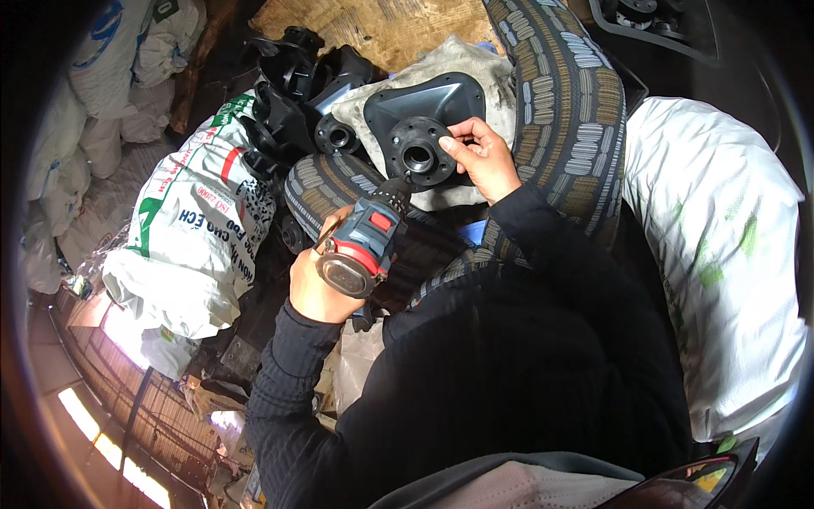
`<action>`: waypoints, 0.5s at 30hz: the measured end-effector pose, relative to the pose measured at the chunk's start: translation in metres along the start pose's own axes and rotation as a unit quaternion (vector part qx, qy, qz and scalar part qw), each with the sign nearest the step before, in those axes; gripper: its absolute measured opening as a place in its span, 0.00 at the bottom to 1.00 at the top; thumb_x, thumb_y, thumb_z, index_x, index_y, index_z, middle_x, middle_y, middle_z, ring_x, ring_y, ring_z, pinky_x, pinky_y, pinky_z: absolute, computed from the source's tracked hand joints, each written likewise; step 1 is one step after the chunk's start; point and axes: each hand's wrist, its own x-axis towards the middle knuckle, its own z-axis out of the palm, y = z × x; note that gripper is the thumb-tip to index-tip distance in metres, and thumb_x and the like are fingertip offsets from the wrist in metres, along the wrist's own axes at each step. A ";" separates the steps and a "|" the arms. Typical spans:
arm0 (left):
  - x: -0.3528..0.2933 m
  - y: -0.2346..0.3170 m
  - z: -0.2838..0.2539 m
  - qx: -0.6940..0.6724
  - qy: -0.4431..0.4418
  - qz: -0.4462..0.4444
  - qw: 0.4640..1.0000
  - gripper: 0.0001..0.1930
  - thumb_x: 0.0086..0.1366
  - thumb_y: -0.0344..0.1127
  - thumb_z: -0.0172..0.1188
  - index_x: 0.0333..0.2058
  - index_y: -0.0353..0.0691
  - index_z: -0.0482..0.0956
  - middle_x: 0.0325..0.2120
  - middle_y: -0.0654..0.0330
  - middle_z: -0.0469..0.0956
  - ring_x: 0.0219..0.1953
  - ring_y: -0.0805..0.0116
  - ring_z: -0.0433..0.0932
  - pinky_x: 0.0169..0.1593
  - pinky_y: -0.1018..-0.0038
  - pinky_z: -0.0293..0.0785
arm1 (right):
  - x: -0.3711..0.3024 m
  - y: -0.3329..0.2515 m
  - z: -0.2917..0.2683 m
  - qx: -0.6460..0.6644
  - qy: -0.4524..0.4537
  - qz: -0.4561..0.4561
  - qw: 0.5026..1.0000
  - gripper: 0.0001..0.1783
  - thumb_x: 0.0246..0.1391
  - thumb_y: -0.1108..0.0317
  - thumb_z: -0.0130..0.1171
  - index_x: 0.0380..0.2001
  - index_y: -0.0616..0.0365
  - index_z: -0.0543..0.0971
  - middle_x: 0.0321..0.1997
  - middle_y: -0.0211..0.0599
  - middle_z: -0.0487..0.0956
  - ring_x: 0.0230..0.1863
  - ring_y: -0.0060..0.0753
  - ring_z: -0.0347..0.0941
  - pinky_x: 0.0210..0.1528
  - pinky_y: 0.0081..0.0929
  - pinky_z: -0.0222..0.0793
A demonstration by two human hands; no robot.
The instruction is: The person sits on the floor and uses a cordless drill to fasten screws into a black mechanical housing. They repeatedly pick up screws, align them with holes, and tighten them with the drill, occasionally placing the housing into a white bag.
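My left hand (315, 284) is wrapped round a cordless drill (369, 233) with a grey-blue body, a red switch and a red band. Its black chuck points at the lower edge of a round flange; the tip there is too small to make out. That flange, with a wide central hole and several smaller holes round it, belongs to a black moulded part (432, 102) with a broad squarish base behind. My right hand (483, 157) pinches the flange's right rim between thumb and fingers. Beneath the part lies a pale cloth (500, 85).
Similar black parts (292, 72) are heaped to the left. A patterned dark cushion (568, 102) curves round the right side. White woven sacks (199, 212) stand at left, and another white sack (712, 254) bulges at right. A wooden board (381, 21) lies at the back.
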 end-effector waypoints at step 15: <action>-0.038 0.024 0.003 0.020 0.103 0.156 0.982 0.16 0.50 0.29 0.68 0.39 0.40 0.80 0.34 0.57 0.81 0.37 0.57 0.81 0.43 0.66 0.76 | -0.049 -0.023 -0.027 0.106 -0.110 -0.089 0.984 0.41 0.49 0.85 0.42 0.68 0.50 0.55 0.64 0.42 0.63 0.61 0.36 0.68 0.50 0.24 0.71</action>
